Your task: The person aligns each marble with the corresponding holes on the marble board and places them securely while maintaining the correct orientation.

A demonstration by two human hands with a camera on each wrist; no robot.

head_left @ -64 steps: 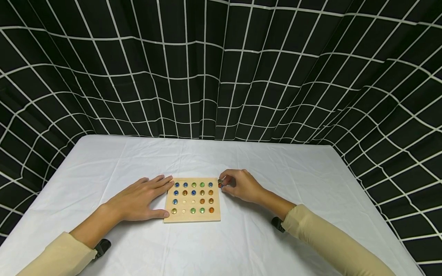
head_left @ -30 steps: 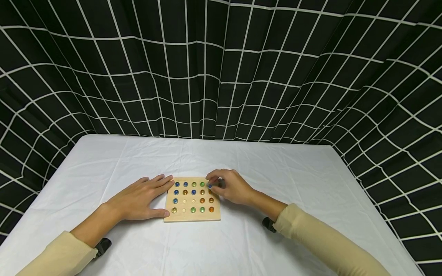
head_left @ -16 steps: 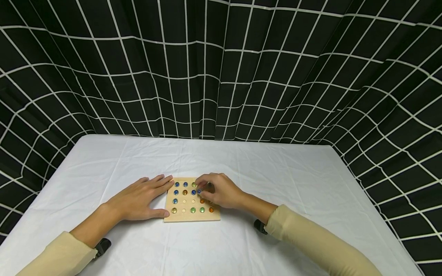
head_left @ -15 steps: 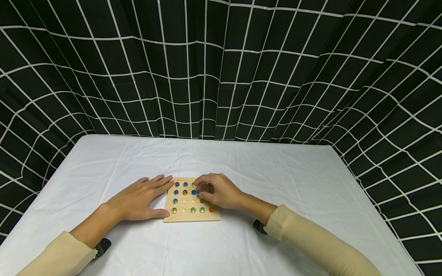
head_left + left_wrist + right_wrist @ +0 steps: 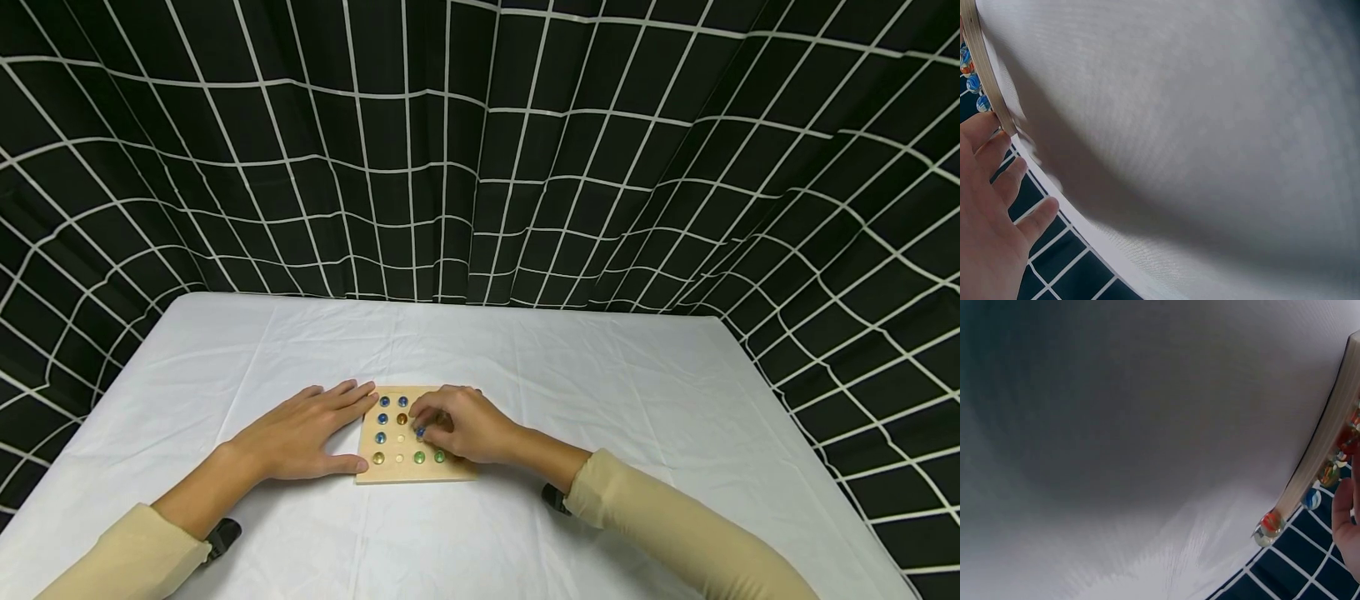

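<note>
A light wooden board point(image 5: 375, 477) with rows of shallow hollows lies on the white cloth, many of the hollows filled with coloured glass marbles. My left hand point(image 5: 303, 433) rests at its left edge, fingers spread and fairly straight, the thumb on the near left corner. In the left wrist view its fingers point(image 5: 1007, 181) reach to the board's edge. Over the board's middle my right hand point(image 5: 474, 427) pinches a blue marble point(image 5: 420, 432) between thumb and fingertips, at a hollow in the third row. That hand hides the board's right part. A brown marble point(image 5: 402, 419) sits just beyond the fingertips.
Loose marbles point(image 5: 1269, 526) lie beside the board's far right corner in the right wrist view, mostly hidden behind my right hand in the head view. White cloth point(image 5: 600, 375) covers the table. A black curtain with white grid lines point(image 5: 480, 167) hangs around it.
From the marbles beyond the board's right edge, my right hand has moved left and nearer across the board, carrying a blue marble. My left hand has stayed in place.
</note>
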